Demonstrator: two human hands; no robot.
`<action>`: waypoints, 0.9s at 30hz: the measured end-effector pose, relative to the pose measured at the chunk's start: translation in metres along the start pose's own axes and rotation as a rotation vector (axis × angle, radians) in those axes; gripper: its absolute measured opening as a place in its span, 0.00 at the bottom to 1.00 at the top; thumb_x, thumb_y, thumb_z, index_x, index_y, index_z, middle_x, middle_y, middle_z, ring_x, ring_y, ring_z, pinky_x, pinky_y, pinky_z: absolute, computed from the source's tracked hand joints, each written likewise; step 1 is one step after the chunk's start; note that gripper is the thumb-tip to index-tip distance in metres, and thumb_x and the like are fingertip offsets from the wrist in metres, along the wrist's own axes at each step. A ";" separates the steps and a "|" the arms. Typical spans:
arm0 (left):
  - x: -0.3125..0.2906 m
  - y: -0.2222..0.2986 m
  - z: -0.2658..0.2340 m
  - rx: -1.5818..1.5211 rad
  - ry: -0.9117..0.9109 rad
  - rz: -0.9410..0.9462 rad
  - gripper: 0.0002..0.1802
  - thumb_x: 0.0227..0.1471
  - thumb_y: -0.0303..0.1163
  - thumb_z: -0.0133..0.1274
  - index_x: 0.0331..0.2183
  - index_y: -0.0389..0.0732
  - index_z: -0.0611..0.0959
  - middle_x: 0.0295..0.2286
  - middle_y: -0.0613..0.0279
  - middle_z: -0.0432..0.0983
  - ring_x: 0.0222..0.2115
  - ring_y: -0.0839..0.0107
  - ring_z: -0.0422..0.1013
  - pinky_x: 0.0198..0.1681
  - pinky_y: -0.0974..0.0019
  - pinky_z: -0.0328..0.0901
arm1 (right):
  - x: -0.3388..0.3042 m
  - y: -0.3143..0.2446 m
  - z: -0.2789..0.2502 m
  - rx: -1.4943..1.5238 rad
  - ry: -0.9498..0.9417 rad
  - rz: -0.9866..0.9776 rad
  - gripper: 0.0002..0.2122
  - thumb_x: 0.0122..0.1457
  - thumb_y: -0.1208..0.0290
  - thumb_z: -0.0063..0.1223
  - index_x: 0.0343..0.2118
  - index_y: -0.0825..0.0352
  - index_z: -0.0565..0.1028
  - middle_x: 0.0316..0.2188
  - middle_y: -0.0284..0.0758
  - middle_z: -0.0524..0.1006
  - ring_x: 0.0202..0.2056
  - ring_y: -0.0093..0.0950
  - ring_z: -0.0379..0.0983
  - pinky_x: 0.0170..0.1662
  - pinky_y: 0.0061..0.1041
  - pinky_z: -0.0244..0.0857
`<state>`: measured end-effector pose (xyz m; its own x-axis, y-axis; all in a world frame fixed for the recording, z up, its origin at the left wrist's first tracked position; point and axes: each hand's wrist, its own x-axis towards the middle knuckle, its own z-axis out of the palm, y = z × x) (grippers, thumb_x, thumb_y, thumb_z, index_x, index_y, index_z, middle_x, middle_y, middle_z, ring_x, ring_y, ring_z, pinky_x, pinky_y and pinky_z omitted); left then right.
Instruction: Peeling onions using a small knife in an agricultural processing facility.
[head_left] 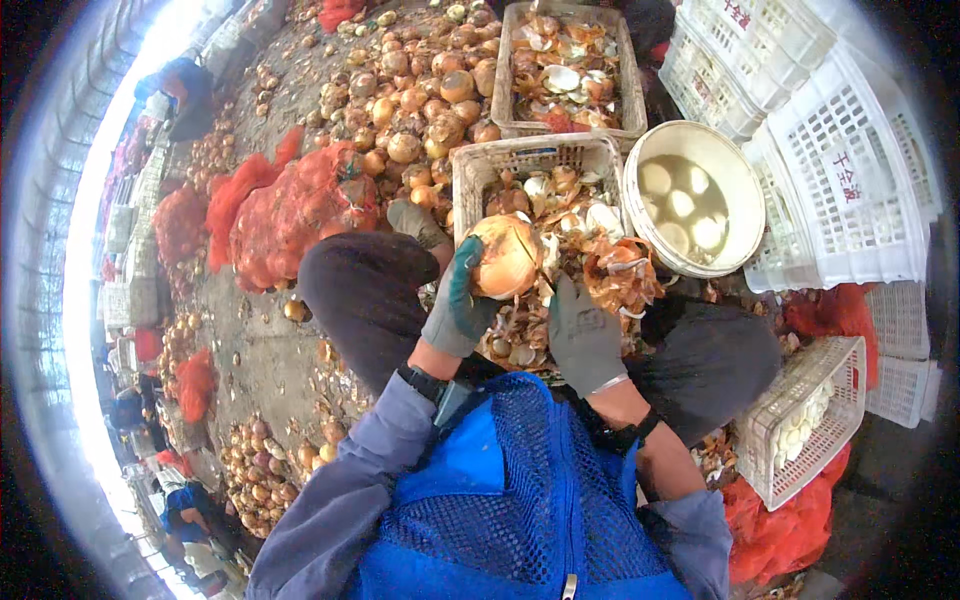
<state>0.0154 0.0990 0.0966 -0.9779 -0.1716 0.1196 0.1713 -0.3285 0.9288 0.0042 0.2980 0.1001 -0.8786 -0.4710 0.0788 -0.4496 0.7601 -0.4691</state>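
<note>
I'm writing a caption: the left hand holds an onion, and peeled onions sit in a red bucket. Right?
Not quite: the bucket is white, not red, as the head view shows. The left hand does hold an onion, and peeled onions do sit in the bucket.

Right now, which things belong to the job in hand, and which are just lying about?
Likely in use:
onion, in the left hand
right hand, close by
near crate of peelings
bucket of pale bulbs

Apparently lying about:
red mesh bags
stacked white crates

White crates, red netting, probably a co-worker
</note>
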 end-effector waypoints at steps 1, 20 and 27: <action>0.000 -0.005 0.003 0.000 -0.005 0.003 0.35 0.66 0.49 0.59 0.65 0.41 0.71 0.61 0.57 0.74 0.60 0.58 0.73 0.63 0.52 0.71 | -0.003 0.003 0.002 -0.039 0.143 -0.079 0.18 0.65 0.67 0.56 0.55 0.68 0.73 0.34 0.43 0.79 0.33 0.45 0.79 0.38 0.46 0.72; 0.007 -0.001 0.007 0.619 0.026 -0.141 0.51 0.45 0.30 0.74 0.67 0.35 0.67 0.60 0.52 0.71 0.59 0.63 0.71 0.62 0.60 0.69 | -0.010 0.058 -0.041 0.261 -0.307 -0.395 0.17 0.70 0.60 0.49 0.48 0.70 0.76 0.39 0.56 0.80 0.45 0.50 0.78 0.47 0.46 0.72; 0.000 -0.009 0.008 0.164 0.051 -0.322 0.44 0.51 0.31 0.69 0.65 0.34 0.69 0.57 0.55 0.75 0.56 0.64 0.74 0.61 0.60 0.70 | 0.010 0.073 -0.081 0.837 -0.861 0.319 0.23 0.68 0.45 0.54 0.45 0.65 0.81 0.27 0.33 0.79 0.24 0.23 0.75 0.28 0.30 0.69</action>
<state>0.0124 0.1098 0.0909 -0.9706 -0.1313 -0.2018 -0.1699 -0.2207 0.9604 -0.0509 0.3853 0.1380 -0.3959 -0.6983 -0.5963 0.2836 0.5247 -0.8027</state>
